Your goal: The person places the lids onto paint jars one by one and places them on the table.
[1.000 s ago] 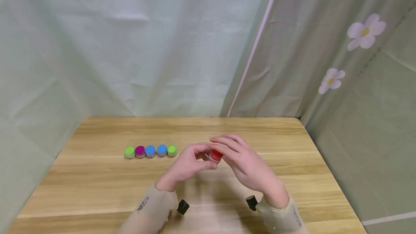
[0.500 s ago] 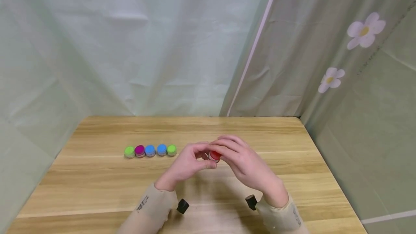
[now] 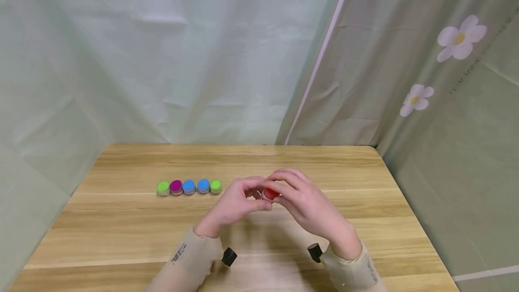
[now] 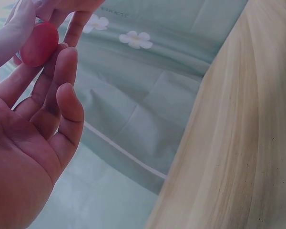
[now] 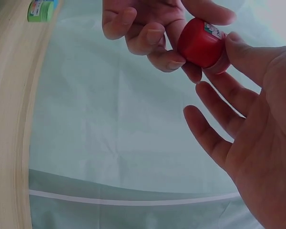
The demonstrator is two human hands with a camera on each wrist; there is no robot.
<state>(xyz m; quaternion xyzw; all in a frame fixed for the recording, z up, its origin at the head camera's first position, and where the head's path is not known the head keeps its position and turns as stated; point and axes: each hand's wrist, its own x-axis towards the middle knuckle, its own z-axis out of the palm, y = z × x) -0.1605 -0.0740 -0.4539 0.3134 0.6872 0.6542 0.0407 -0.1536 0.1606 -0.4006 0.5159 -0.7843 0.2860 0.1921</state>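
A small jar (image 3: 270, 194) with a red lid is held up over the table between both hands. My left hand (image 3: 238, 202) grips its body between thumb and fingers. From the other side my right hand (image 3: 307, 202) pinches the lid, its thumb low and its fingers arched over the top. The right wrist view has the jar's red body (image 5: 200, 45) with a small printed label; the right thumb (image 5: 245, 52) presses at the lid end. In the left wrist view a rounded red end (image 4: 39, 44) shows between the hands.
Several small jars stand in a row at the left of the wooden table (image 3: 121, 229): green lids at both ends, a purple lid (image 3: 176, 186) and blue lids (image 3: 203, 185) between. A black block (image 3: 229, 257) sits at each wrist. Pale curtains (image 3: 202, 57) hang behind and beside the table.
The right thumb and fingertips have drawn in closer around the red lid. The left hand keeps its hold on the jar, almost unmoved. The row of jars stays put.
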